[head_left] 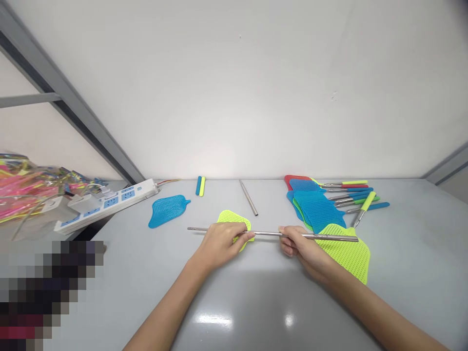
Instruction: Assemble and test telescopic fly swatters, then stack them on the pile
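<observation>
Both hands hold one thin metal telescopic rod (268, 233) level above the grey table. My left hand (221, 242) is closed around its thinner left part, thumb and fingers pinching it. My right hand (302, 246) grips the thicker part, whose end sticks out to the right. Under my left hand lies a yellow-green perforated fly swatter head (230, 216), partly covered by the fingers. Beside my right hand rests a yellow-green fly swatter (347, 253) with its handle pointing away. Farther back lies another, shorter metal rod (248, 197).
Several assembled fly swatters (316, 209) are piled at the right. A blue swatter head (168, 210) lies at the left, and blue and yellow handle grips (200, 186) sit near the wall. A power strip (109, 204) and bagged colourful pieces (32, 187) occupy the far left.
</observation>
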Demonstrator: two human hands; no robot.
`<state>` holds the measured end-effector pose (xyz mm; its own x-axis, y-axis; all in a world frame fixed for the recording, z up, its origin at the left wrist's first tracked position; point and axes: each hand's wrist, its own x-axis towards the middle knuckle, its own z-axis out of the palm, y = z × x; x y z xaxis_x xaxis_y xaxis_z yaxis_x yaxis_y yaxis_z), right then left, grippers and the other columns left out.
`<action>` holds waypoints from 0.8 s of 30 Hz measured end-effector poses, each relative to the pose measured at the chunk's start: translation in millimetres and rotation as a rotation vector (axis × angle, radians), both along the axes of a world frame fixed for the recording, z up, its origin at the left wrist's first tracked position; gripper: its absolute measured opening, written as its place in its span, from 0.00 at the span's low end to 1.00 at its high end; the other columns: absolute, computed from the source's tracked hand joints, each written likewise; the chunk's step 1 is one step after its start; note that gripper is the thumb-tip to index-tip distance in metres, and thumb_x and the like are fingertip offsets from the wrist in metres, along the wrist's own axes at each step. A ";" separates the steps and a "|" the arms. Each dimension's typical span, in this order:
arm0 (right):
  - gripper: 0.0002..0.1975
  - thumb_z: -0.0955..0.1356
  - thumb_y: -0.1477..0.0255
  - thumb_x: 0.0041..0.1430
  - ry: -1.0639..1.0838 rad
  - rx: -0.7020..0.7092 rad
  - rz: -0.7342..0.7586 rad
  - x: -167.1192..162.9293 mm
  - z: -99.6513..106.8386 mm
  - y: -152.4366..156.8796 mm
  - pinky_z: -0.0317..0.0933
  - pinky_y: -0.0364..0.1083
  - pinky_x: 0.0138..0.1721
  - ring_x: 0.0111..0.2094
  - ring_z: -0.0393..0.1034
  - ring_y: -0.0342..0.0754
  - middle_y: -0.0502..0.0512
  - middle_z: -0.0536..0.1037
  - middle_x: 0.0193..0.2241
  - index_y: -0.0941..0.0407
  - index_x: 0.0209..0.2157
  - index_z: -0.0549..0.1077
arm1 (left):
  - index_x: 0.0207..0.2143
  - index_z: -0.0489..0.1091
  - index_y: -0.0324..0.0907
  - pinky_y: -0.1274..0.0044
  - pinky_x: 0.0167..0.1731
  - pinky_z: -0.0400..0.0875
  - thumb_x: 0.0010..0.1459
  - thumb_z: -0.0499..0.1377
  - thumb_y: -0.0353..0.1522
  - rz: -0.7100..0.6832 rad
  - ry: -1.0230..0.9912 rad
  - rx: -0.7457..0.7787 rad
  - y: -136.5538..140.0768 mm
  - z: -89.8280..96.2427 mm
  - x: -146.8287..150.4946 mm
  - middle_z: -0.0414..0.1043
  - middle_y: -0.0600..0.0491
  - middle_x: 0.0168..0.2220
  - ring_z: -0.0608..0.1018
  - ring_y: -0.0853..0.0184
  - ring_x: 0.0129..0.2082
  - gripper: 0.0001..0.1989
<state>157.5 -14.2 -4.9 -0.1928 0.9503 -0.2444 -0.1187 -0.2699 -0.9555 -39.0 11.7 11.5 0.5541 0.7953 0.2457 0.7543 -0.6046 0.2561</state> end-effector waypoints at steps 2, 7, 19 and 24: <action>0.16 0.60 0.67 0.51 0.011 0.007 -0.003 0.2 1.0 0.0 0.44 0.42 0.21 0.16 0.47 0.39 0.45 0.52 0.13 0.56 0.14 0.52 | 0.19 0.57 0.41 0.80 0.20 0.47 0.57 0.43 0.40 -0.003 0.000 -0.010 0.4 0.4 -1.4 0.58 0.59 0.16 0.61 0.73 0.18 0.18; 0.16 0.59 0.68 0.51 0.011 0.018 -0.009 1.3 0.3 -0.1 0.44 0.42 0.21 0.16 0.47 0.39 0.45 0.52 0.13 0.56 0.14 0.51 | 0.19 0.56 0.41 0.80 0.20 0.46 0.57 0.42 0.40 0.004 -0.006 -0.037 0.1 1.5 -1.7 0.57 0.59 0.16 0.61 0.73 0.18 0.18; 0.16 0.59 0.70 0.50 -0.020 0.002 -0.087 -1.3 -4.5 -0.4 0.44 0.43 0.21 0.15 0.48 0.39 0.44 0.51 0.11 0.56 0.12 0.51 | 0.18 0.54 0.40 0.80 0.18 0.45 0.56 0.41 0.42 0.078 -0.037 -0.138 -5.0 -4.4 7.6 0.55 0.59 0.15 0.60 0.74 0.17 0.19; 0.17 0.58 0.69 0.51 -0.002 -0.056 -0.077 -4.9 -0.5 -2.5 0.45 0.43 0.22 0.15 0.49 0.39 0.45 0.52 0.11 0.56 0.12 0.51 | 0.18 0.52 0.40 0.80 0.19 0.45 0.57 0.41 0.42 0.054 -0.037 -0.165 -5.2 -4.0 7.3 0.54 0.59 0.15 0.59 0.74 0.17 0.19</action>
<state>152.7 -16.7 -5.4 -0.1193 0.9470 -0.2983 -0.1390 -0.3134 -0.9394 -31.7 6.5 7.5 0.5024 0.8550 0.1288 0.7728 -0.5108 0.3767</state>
